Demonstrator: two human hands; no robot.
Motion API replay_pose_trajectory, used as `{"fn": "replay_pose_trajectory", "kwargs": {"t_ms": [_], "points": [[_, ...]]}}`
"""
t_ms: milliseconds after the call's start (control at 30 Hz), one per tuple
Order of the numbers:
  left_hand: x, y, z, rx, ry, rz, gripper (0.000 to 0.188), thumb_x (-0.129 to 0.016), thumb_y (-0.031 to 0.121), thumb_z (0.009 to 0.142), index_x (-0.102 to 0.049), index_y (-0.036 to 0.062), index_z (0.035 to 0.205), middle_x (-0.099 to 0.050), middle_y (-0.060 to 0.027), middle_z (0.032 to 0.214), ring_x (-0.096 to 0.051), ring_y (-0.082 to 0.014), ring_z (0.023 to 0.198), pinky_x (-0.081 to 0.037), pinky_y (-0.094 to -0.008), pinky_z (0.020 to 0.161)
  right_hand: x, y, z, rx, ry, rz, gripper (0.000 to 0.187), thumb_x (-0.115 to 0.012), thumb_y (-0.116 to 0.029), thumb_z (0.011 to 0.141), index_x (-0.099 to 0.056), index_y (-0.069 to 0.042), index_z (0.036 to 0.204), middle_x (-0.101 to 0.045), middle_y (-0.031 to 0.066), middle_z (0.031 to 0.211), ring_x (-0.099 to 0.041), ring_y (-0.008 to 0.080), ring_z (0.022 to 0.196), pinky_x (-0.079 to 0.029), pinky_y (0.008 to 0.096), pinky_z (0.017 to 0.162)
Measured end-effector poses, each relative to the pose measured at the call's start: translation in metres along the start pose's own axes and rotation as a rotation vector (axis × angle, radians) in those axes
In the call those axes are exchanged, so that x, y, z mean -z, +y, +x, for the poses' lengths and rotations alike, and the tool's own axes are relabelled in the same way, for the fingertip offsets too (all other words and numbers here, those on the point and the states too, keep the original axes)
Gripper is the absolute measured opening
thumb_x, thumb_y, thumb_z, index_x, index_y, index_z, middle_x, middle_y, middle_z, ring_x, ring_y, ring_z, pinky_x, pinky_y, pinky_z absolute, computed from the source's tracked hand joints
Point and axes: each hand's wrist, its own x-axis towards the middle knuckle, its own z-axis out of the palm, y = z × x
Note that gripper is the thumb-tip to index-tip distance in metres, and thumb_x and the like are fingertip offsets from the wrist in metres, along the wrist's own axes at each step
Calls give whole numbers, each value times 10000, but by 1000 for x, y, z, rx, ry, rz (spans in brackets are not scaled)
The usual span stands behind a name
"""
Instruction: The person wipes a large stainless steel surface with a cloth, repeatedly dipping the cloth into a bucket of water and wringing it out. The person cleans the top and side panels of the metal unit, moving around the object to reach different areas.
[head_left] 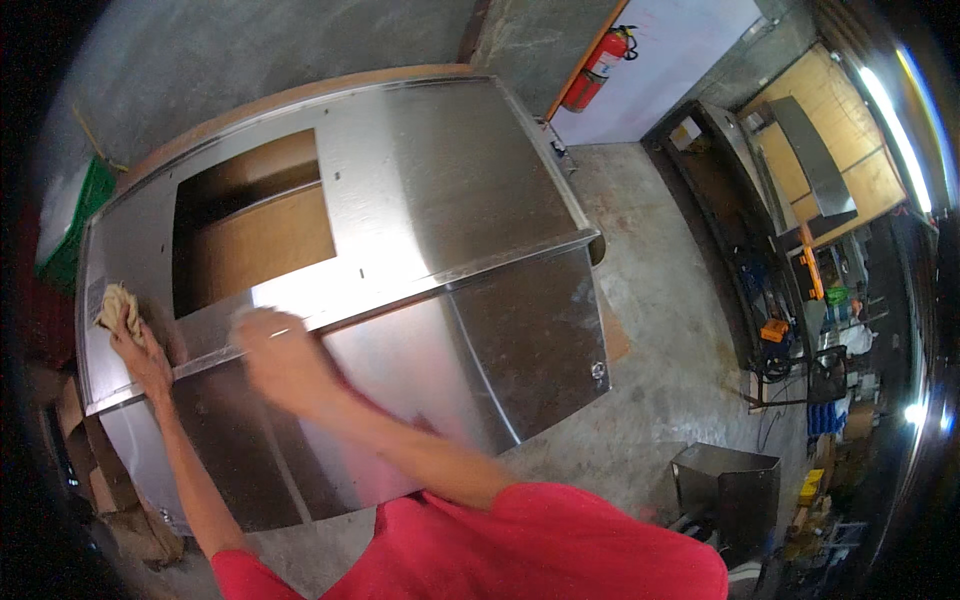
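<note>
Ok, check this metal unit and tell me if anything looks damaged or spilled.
Nothing clearly damaged or spilled shows on the metal unit. Its rectangular opening has straight edges, so it looks intentional. Dark marks beside it are too small to identify.

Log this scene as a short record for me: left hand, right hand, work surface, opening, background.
Left hand: holding a crumpled cloth at the unit's left end
Right hand: motion-blurred, by the front edge; grip unclear
Work surface: large shiny metal unit
Opening: rectangular, in the unit's top, left of its middle
Background: red fire extinguisher beyond the unit; green crate at far left
</note>
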Motion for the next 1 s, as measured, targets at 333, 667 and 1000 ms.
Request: {"fn": "replay_pose_trajectory", "kwargs": {"t_ms": [333,667,1000], "points": [[23,-23,-9,-11,18,43,483,-596,109,976,-537,62,1452,-512,-240,1385,-486,-409,1339,-375,-478,1152,166,169,-20,-179,-49,-258,254,-603,-63,887,-725,-50,1109,-736,186,1085,-686,390,1035,-524,503,943],[62,-13,13,247,154,-363,385,-604,150,1021,-548,70,1394,-486,-191,1307,-540,-360,1208,-423,-465,1070,40,66,-12,-107,54,-542,319,-542,-102,920,-693,-39,1194,-717,175,1153,-664,392,1030,-492,525,920],[113,-210,97,6,146,-176,392,-640,180,1025,-571,85,1399,-486,-194,1341,-529,-357,1222,-426,-444,1061,-235,-246,81,82,-344,174,423,-625,-151,890,-603,-41,1298,-603,166,1365,-559,348,1275,-407,516,1081]]}}
